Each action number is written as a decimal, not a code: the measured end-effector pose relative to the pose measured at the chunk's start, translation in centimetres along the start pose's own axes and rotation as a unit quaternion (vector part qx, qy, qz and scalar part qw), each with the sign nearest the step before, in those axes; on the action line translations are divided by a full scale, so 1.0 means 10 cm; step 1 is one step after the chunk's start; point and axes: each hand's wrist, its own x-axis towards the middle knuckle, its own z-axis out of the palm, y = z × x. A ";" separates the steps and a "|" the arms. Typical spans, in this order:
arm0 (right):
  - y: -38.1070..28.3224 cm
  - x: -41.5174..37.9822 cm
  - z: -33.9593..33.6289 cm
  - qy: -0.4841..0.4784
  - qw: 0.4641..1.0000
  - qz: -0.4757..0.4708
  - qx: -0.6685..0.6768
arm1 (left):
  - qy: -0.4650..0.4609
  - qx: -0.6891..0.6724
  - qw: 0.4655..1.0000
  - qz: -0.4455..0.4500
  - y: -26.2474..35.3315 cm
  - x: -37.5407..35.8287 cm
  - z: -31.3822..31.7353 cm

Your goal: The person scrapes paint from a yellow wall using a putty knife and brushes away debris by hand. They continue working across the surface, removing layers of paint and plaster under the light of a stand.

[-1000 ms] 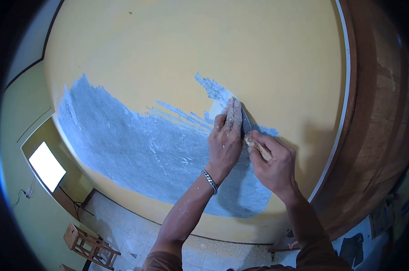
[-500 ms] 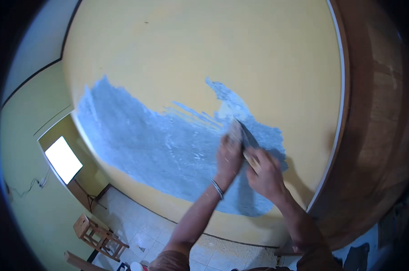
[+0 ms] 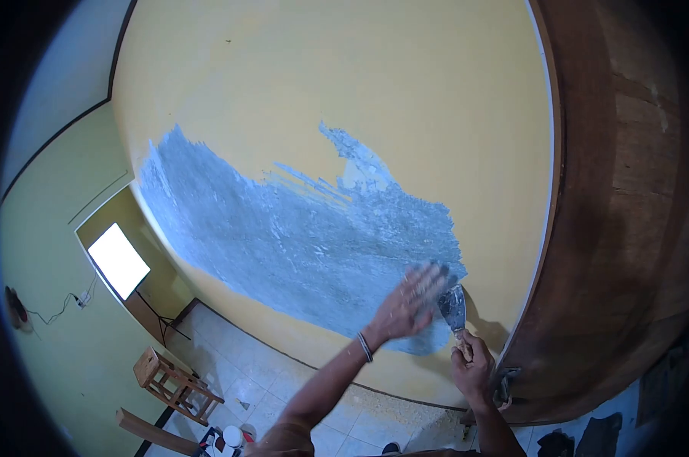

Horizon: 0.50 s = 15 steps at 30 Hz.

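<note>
My right hand is wrapped round the handle of a scraper, whose wide metal blade points up at the lower right edge of the bared grey patch. To the left of the blade, my left hand has its dusty fingers stretched out and slightly smeared by motion; a bracelet circles its wrist. Around the grey patch the wall keeps its yellow paint, with ragged edges and thin streaks of paint near the top middle of the patch.
Brown wooden panelling borders the wall on the right. A wooden stool stands at lower left on the tiled floor, near a bright lamp panel on a stand. Paint crumbs lie along the wall's foot. A white-lidded container sits below.
Both hands have come down and to the right from the upper part of the grey patch. My left hand has left the blade and spread its fingers; the scraper remains in my right hand.
</note>
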 end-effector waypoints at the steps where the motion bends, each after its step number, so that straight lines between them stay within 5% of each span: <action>1: -0.04 0.02 -0.02 0.004 1.000 0.013 0.010 | 0.001 0.043 0.999 0.010 -0.09 0.19 -0.13; 4: -0.12 0.02 -0.06 0.000 0.999 0.030 0.029 | -0.025 0.177 0.983 0.027 -0.51 0.61 -0.39; 6: -0.13 0.00 -0.07 -0.006 0.999 0.034 0.035 | 0.021 0.326 0.928 0.180 -0.94 0.79 -0.51; 8: -0.13 -0.02 -0.08 -0.004 0.997 0.051 0.050 | 0.051 0.312 0.944 0.098 -1.10 0.96 -0.87; 12: -0.12 -0.05 -0.15 -0.021 0.996 0.073 0.045 | 0.292 0.312 0.903 -0.042 -1.62 1.29 -1.55; 15: -0.14 -0.04 -0.20 -0.043 0.991 0.103 0.079 | 0.339 0.253 0.899 -0.114 -1.76 1.35 -1.79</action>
